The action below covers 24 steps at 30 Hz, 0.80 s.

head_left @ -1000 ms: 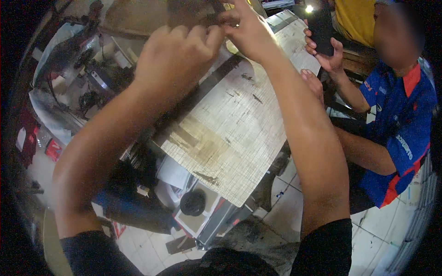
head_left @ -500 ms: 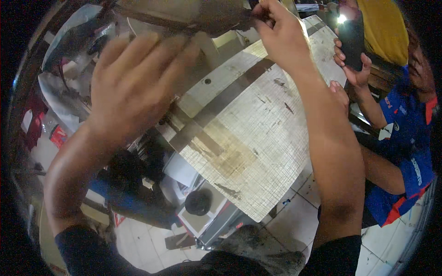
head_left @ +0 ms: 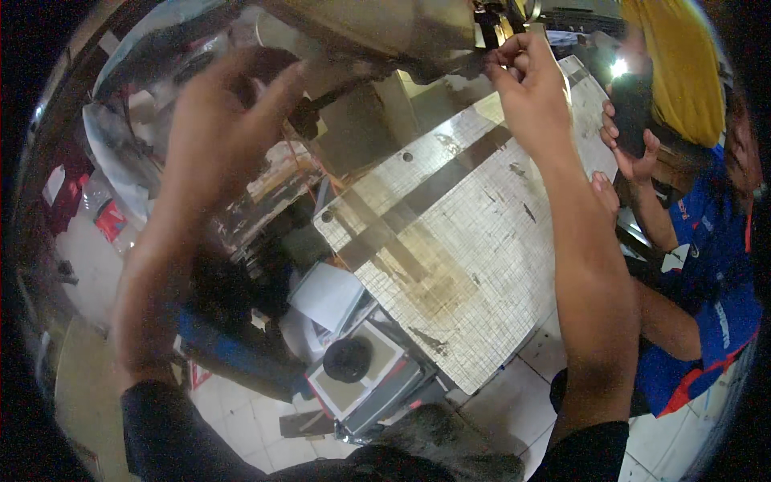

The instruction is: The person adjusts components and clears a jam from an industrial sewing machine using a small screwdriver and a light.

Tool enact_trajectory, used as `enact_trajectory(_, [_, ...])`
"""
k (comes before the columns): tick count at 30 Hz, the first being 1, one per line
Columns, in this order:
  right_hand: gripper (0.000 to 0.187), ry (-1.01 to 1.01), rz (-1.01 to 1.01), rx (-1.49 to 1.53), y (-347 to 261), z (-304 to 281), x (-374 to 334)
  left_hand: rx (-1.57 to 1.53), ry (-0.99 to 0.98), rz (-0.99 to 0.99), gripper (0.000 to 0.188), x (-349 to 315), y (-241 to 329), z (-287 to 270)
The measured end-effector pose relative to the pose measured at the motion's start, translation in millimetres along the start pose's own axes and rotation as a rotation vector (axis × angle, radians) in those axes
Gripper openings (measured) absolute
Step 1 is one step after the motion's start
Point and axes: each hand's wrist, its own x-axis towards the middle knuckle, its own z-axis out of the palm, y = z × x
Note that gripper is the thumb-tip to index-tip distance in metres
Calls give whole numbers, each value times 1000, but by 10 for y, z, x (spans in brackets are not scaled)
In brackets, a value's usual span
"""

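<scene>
One left hand point(head_left: 213, 132), blurred, hangs loose past the left corner of a pale, scratched bench point(head_left: 490, 273), its thumb parted from the fingers. The right hand point(head_left: 534, 92) has its fingertips bunched by the right end of a broad brown panel point(head_left: 385, 28) beyond the far edge; whether they pinch it, I cannot tell. Near the right edge, a co-worker's hand point(head_left: 638, 165) holds a phone point(head_left: 632, 112), its light on.
</scene>
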Motion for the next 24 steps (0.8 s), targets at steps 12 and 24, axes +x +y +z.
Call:
enact_trajectory(12, [24,-72,-163,173,171,32,83,-848,-340,-180,35,191,-132,244])
enact_trajectory(24, [21,24,-148,-2,-16,-15,-24,-785,-338,-244,31,196,10,372])
